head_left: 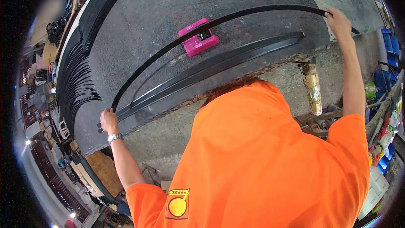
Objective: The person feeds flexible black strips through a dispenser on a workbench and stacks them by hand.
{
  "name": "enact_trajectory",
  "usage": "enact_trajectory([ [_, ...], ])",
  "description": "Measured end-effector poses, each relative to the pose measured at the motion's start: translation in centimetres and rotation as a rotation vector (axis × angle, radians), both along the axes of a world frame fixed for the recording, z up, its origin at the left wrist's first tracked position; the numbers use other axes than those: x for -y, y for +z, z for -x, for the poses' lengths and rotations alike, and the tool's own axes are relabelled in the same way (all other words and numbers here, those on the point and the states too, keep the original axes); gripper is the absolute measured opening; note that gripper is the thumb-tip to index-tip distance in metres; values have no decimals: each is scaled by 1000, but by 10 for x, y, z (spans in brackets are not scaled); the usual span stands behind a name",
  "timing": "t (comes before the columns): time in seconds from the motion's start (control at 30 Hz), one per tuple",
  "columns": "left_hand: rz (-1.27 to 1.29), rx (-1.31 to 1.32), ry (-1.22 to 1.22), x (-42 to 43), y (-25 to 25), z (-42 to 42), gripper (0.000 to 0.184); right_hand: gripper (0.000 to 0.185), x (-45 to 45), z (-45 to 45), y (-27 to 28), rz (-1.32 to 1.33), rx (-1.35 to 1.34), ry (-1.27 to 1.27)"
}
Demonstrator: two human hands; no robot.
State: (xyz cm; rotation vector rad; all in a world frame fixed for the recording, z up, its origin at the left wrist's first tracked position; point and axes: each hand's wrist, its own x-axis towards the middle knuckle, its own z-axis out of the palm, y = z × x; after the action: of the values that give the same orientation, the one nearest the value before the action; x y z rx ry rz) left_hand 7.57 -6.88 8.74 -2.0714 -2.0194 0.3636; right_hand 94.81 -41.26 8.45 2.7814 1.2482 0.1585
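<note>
A long, thin black strip (pixel 160 52) is bowed into an arch over the dark worktop (pixel 139 21). My left hand (pixel 109 121), below a metal wristwatch, is closed around its lower left end. Near the strip's other end, my right hand (pixel 338 24) grips it, and a short tail shows past the fingers. Under the arch lies a black channel-like piece (pixel 219 65), running along the worktop's near edge. The strip crosses in front of a pink plastic object (pixel 198 43) with a dark middle; its exact kind is unclear.
Many black strips (pixel 78 76) lie fanned and stacked along the worktop's left side. A chipped near edge borders the worktop. A tape-wrapped post (pixel 311 86) stands below it. Blue items (pixel 389 44) and clutter line the right; boards (pixel 103 171) lean at lower left.
</note>
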Motion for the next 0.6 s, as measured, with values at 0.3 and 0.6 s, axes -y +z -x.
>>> enact_trajectory([
  [0.3,-14,120,-266,33,-6,-139,21,30,115,-109,19,32,60,-180],
  [0.6,19,235,-556,46,-8,-259,18,44,266,-230,36,150,193,-418],
])
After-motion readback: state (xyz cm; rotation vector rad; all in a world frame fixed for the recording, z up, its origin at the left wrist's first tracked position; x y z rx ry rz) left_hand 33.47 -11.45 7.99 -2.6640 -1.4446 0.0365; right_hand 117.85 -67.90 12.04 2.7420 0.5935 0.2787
